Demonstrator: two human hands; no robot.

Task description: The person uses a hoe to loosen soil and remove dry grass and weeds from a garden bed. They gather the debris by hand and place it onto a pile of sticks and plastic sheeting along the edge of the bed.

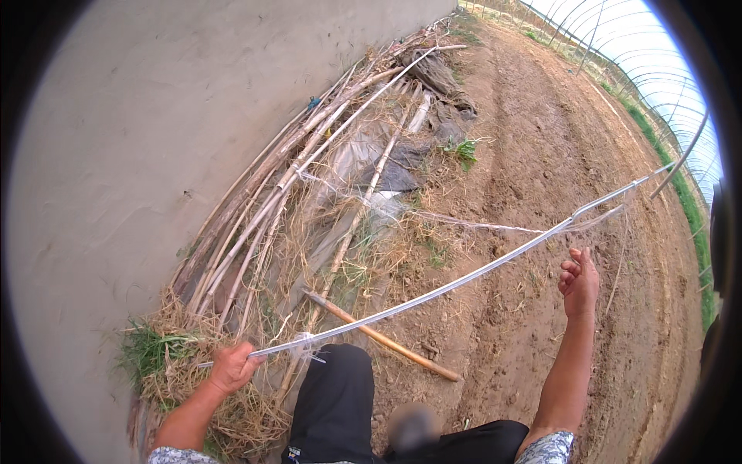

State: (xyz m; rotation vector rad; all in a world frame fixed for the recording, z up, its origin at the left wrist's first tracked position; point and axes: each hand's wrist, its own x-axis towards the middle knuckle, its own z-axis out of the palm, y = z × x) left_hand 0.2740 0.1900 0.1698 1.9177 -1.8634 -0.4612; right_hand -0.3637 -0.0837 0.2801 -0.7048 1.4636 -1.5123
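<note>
My left hand (233,368) is closed around the near end of a long, thin, pale rod (458,284), which may be metal or plastic. The rod slants up across the view to the right, with a kink in its far part. A twisted strip of clear plastic film (481,223) runs to it from the pile on the left, and another scrap of film (304,343) clings by my left knee. Below the rod, apart from it, is my right hand (579,281). Its fingers are partly curled, and I see nothing in them.
Bamboo and wooden poles (290,174) lie along a plastered wall (116,174) with dry grass and plastic sheet (353,145). A wooden stick (388,339) rests near my knee. Dark cloth (435,75) covers some pole ends. Bare soil (539,145) stretches right toward arched greenhouse hoops (649,52).
</note>
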